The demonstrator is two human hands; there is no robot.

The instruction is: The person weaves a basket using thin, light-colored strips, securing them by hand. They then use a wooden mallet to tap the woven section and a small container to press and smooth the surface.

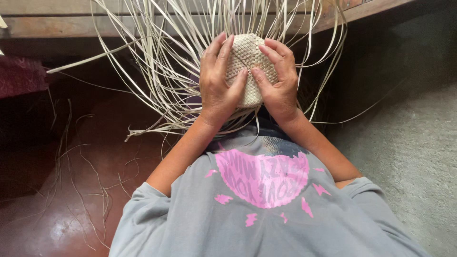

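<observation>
A: Item one: woven piece [247, 62], a small pale dome of plaited strips, held up in front of the chest; position, between both hands, above the lap.

B: Left hand [220, 81]: closed round the left side of the woven piece, fingers curled over the top, thumb pressed on the near face. Right hand [278, 78]: closed round the right side, thumb meeting the left thumb near the middle of the weave.

A: Item two: loose strips [157, 57], long, pale, uncut; they fan out from the edge of the woven piece to every side, some trailing toward the floor [71, 209].

B: Item three: stray offcuts [100, 195] lying on that reddish floor, well apart from the hands; item four: wooden ledge [57, 24] across the top of the view, behind the strips.

A: Handling note, as a judgement: the thumbs seem to be pressing the plait tight; best done with even pressure from both sides, so the dome keeps its curve.

B: Agreed; likely worth keeping the free strips untangled and flat, not twisted, before the next one is tucked; dry strips probably crack if bent sharply.

A: Grey shirt [257, 214] with pink print fills the lower view; the grey floor [409, 157] at the right carries nothing of note.
</observation>
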